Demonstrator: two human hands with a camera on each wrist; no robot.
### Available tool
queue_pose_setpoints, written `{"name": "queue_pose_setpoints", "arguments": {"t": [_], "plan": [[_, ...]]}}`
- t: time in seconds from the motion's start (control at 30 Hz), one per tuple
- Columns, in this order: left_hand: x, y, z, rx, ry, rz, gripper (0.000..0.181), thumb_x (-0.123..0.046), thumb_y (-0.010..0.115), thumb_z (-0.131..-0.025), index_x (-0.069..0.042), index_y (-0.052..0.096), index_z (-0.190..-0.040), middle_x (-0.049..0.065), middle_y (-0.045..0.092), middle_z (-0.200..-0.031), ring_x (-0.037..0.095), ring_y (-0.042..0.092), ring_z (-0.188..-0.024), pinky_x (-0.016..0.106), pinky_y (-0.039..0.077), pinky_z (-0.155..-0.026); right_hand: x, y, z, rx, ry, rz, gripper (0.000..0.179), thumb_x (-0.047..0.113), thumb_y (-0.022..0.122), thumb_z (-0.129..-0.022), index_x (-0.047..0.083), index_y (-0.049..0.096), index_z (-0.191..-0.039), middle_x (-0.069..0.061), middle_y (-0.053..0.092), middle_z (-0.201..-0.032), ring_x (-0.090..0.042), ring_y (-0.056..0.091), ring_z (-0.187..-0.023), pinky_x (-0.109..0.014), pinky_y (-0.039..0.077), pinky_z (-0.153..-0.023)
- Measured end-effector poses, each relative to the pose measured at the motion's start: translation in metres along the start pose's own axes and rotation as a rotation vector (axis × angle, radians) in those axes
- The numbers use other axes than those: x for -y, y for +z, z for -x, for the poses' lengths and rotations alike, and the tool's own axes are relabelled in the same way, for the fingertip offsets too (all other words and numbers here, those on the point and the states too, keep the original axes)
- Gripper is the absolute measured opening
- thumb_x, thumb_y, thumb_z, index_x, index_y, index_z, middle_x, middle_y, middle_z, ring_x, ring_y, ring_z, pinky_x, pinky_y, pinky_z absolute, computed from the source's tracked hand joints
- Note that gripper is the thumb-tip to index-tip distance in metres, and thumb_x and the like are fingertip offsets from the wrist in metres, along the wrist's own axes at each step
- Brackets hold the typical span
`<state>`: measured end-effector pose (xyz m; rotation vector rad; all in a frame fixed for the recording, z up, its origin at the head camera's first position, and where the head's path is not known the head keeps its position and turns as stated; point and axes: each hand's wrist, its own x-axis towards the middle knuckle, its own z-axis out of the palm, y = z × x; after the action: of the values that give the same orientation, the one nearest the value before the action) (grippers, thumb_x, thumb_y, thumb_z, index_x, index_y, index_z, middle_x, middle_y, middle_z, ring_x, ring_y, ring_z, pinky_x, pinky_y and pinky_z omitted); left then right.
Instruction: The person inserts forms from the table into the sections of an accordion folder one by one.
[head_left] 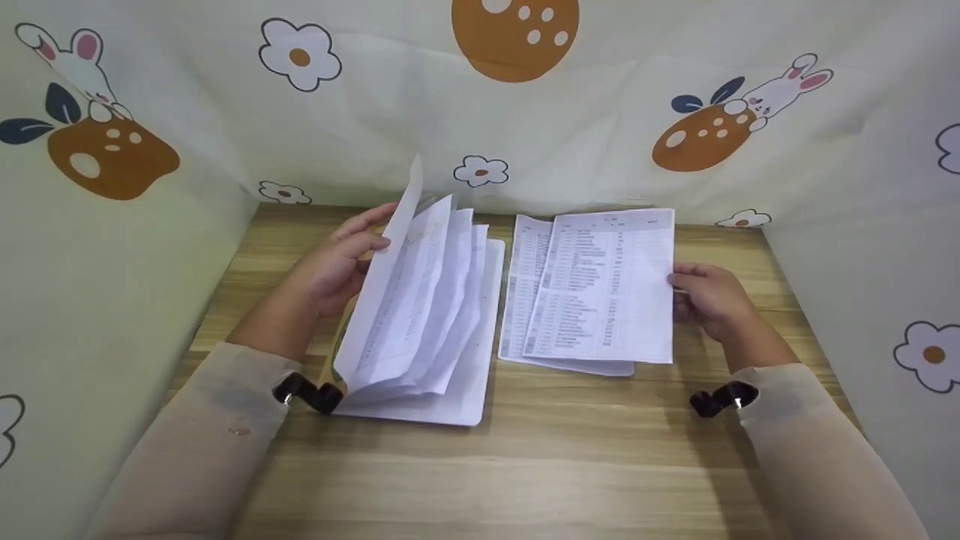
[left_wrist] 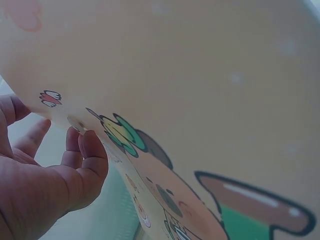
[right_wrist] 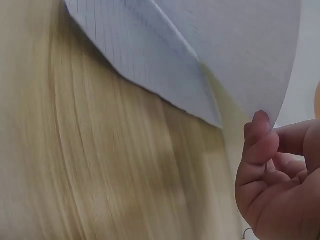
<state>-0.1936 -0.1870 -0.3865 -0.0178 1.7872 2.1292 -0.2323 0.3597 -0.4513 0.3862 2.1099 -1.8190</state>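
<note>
On the left stands a partly open document folder [head_left: 491, 330], its inner pages [head_left: 439, 300] fanned upright and holding papers. My left hand [head_left: 334, 266] grips the raised cover [head_left: 379, 274] by its outer edge, thumb over the inner side. Cartoon figures decorate the outside of this cover [left_wrist: 200, 100] in the left wrist view. To the right, my right hand [head_left: 709, 296] pinches the right edge of a printed sheet [head_left: 592, 292] between thumb and fingers. That sheet overlaps another printed paper [head_left: 519, 292]; in the right wrist view the held sheet [right_wrist: 240, 50] curves up from the lower paper [right_wrist: 135, 55].
A wood-grain table [head_left: 525, 472] lies beneath everything. Cloth walls [head_left: 390, 97] printed with rabbits, flowers and orange fruit enclose it at the back and both sides. Black wrist mounts [head_left: 307, 391] sit on both sleeves.
</note>
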Motion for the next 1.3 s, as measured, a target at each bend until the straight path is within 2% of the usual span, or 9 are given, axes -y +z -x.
{"name": "queue_pose_setpoints", "arguments": {"t": [0.23, 0.63, 0.97, 1.3], "plan": [[-0.001, -0.001, 0.0, -0.006, 0.009, 0.001, 0.059, -0.009, 0.046, -0.107, -0.025, 0.042, -0.164, 0.0, 0.058, -0.136, 0.019, 0.068, -0.102, 0.03, 0.06, -0.086, 0.006, 0.011, 0.018, 0.023, -0.016, -0.096, 0.029, 0.013, 0.06, -0.108, 0.003, 0.053, -0.135, 0.007, 0.073, -0.092, -0.006, 0.067, -0.079, -0.021, 0.057, -0.068], [0.001, -0.002, -0.001, -0.001, 0.015, 0.01, 0.06, -0.009, 0.047, -0.108, -0.025, 0.041, -0.165, 0.0, 0.058, -0.136, 0.017, 0.068, -0.101, 0.03, 0.06, -0.086, 0.013, 0.044, 0.04, 0.025, -0.038, -0.168, 0.02, 0.014, 0.064, -0.107, 0.009, 0.058, -0.125, 0.006, 0.07, -0.091, -0.007, 0.065, -0.074, -0.018, 0.054, -0.064], [0.001, -0.001, 0.0, -0.002, 0.012, 0.018, 0.06, -0.009, 0.047, -0.108, -0.025, 0.041, -0.165, 0.0, 0.058, -0.136, 0.017, 0.069, -0.1, 0.03, 0.061, -0.086, 0.011, 0.058, 0.043, 0.028, -0.051, -0.116, 0.023, 0.015, 0.062, -0.107, 0.007, 0.058, -0.128, 0.006, 0.072, -0.088, -0.006, 0.064, -0.074, -0.018, 0.053, -0.064], [0.001, 0.0, 0.0, -0.012, 0.009, 0.022, 0.06, -0.008, 0.048, -0.107, -0.025, 0.043, -0.164, 0.001, 0.062, -0.131, 0.017, 0.07, -0.095, 0.028, 0.061, -0.082, 0.011, 0.078, 0.049, 0.072, -0.054, -0.091, 0.02, 0.013, 0.062, -0.106, 0.008, 0.061, -0.126, 0.006, 0.07, -0.087, -0.007, 0.062, -0.072, -0.018, 0.05, -0.06]]}}
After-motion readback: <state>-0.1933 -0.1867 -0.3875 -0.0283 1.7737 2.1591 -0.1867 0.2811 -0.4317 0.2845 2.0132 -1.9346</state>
